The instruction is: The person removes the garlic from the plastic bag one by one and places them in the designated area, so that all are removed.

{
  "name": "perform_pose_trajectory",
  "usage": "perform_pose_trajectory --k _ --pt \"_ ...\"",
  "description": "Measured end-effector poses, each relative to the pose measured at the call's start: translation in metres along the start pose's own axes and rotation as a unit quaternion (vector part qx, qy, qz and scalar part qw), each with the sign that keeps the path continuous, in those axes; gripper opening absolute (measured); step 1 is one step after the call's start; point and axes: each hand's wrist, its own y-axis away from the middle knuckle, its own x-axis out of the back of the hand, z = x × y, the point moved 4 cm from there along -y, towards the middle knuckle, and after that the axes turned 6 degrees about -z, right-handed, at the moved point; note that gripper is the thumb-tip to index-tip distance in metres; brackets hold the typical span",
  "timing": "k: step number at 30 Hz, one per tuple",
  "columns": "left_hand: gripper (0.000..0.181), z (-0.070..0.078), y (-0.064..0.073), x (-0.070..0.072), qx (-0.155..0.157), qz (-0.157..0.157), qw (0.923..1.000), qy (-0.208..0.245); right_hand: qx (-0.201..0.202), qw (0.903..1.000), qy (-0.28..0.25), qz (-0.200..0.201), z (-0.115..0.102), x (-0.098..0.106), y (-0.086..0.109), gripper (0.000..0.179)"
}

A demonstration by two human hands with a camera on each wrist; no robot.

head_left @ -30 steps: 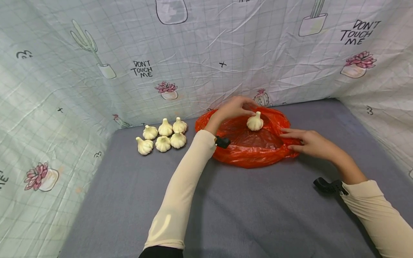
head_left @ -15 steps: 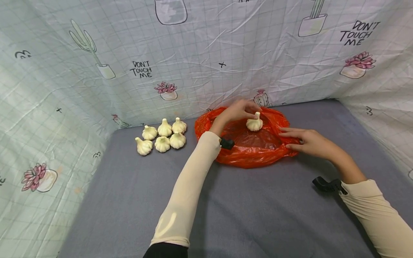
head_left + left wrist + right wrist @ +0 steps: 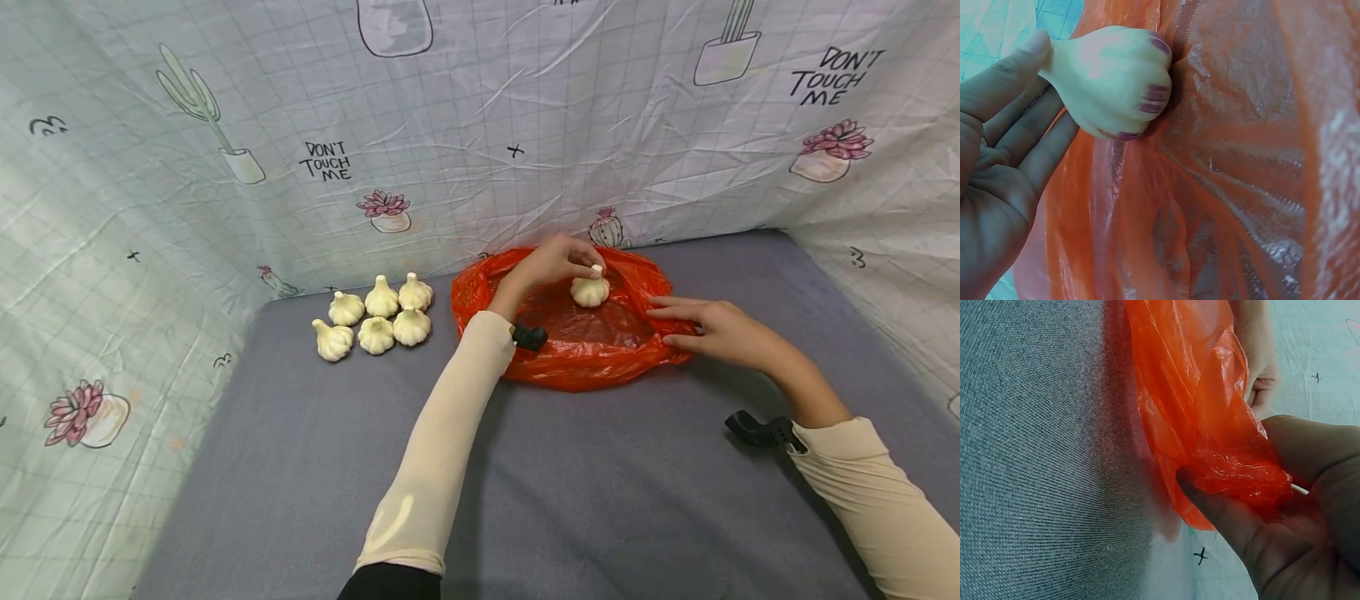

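My left hand pinches a garlic bulb by its stem over the open mouth of a red plastic bag. The left wrist view shows the pale bulb with purple marks at its base, right against the orange-red film. At the bag's right rim, my right hand holds the edge. In the right wrist view a thumb and fingers lie on either side of the crumpled plastic. Whether the bulb rests on the bag's bottom, I cannot tell.
Several more garlic bulbs sit in two rough rows on the grey cloth surface, left of the bag. A printed curtain hangs behind and along both sides, close to the bag's far edge.
The left hand and its garlic bulb have come slightly lower, and the left forearm has swung a little to the right. The right hand stays at the bag's rim.
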Motion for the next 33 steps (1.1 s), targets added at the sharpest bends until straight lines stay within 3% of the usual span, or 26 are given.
perform_pose_trajectory --k 4,13,19,26,33 --pt "0.017 -0.002 0.0 -0.002 0.01 0.009 0.9999 0.007 -0.002 1.0 -0.003 -0.003 0.0 0.0 0.0 0.039" --pt "0.02 0.002 0.001 -0.007 -0.004 0.027 0.9996 -0.006 -0.007 1.0 0.001 -0.005 -0.002 0.002 0.0 0.039" --pt "0.018 0.013 0.012 0.002 -0.005 0.064 0.9978 -0.018 -0.013 0.9999 -0.004 -0.01 -0.003 0.003 0.0 0.039" --pt "0.024 0.025 0.026 0.013 0.0 0.076 0.997 0.016 -0.009 0.9999 -0.002 -0.007 -0.003 0.002 0.002 0.039" --pt "0.023 0.033 0.042 0.022 -0.027 0.096 0.994 0.045 0.001 1.0 0.008 -0.003 -0.004 0.003 0.003 0.04"
